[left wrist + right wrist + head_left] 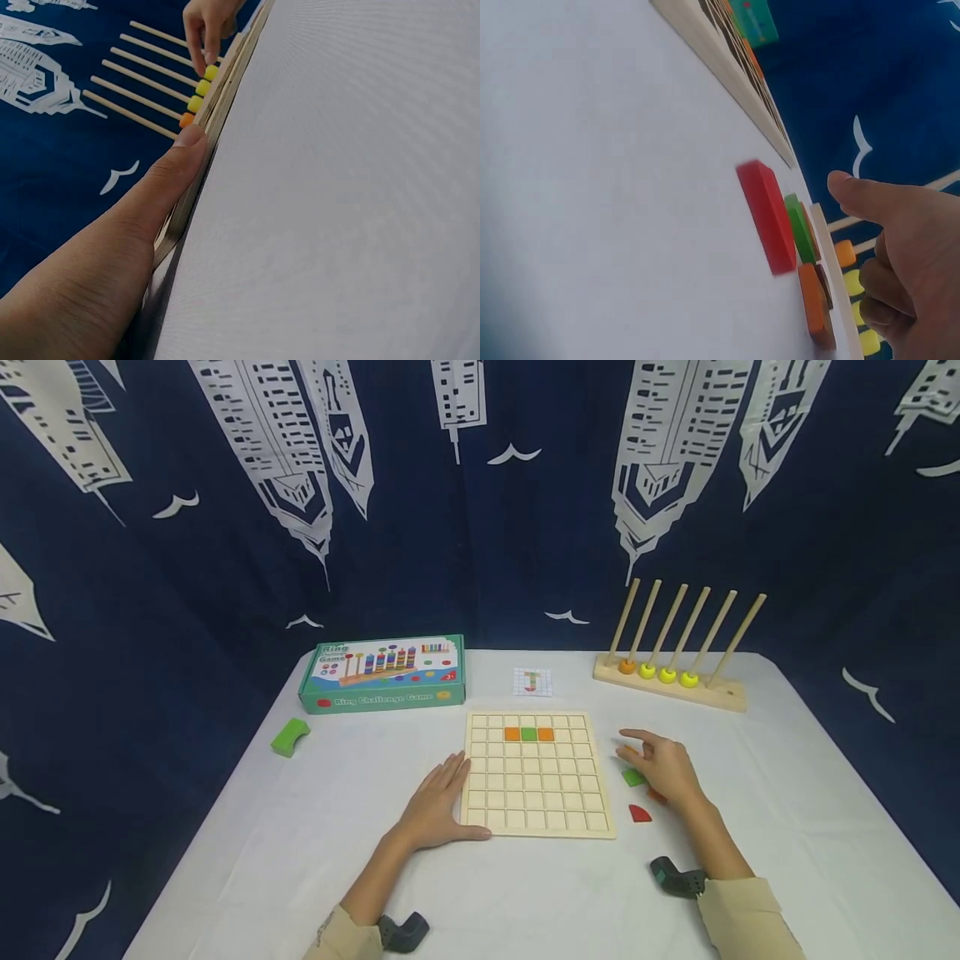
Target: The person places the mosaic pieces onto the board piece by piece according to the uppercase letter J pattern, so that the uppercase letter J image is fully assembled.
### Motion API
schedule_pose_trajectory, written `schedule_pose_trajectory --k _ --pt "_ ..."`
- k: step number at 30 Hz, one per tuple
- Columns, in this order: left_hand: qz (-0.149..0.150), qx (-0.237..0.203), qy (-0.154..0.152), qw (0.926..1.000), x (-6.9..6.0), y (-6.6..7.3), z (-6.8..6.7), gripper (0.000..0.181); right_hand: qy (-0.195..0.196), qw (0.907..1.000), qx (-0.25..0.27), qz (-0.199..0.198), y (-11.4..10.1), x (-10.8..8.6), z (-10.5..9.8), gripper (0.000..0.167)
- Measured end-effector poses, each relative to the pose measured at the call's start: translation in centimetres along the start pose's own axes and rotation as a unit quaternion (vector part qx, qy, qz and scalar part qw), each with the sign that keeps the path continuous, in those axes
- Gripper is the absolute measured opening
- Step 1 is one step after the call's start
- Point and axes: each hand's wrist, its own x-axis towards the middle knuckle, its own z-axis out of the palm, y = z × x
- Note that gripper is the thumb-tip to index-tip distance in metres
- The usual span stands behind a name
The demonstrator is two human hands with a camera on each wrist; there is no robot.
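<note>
Wooden grid board (514, 800), head view's lower centre, touches the spread left hand (437, 806); right hand (663, 768), thumb and forefinger parted (apparently empty), is nearest the green block (633, 777). Left wrist: thumb against board. Right wrist, centre: red quarter-round block (769, 217) slants down-right.

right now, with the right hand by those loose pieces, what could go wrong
The right hand is close to a flat green block and a flat orange block lying near each other, so picking up one could knock the other. The left hand rests against the pale wooden grid board, so a push might slide it.
</note>
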Motion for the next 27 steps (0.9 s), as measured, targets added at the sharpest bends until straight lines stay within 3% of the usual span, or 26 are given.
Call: schedule_pose_trajectory --k 7,15,27 --pt "-0.006 -0.001 -0.003 1.0000 0.1 0.0 -0.1 0.123 -0.011 0.9998 -0.017 0.007 1.0 -0.4 -0.3 0.035" --pt "-0.002 0.001 -0.005 1.0000 0.0 0.0 0.0 0.123 -0.046 0.9965 -0.048 0.051 1.5 -0.7 -0.2 0.037" --pt "-0.002 -0.002 -0.003 1.0000 0.0 -0.1 0.1 0.123 -0.023 0.9979 -0.045 0.040 1.4 -0.9 -0.4 0.033"
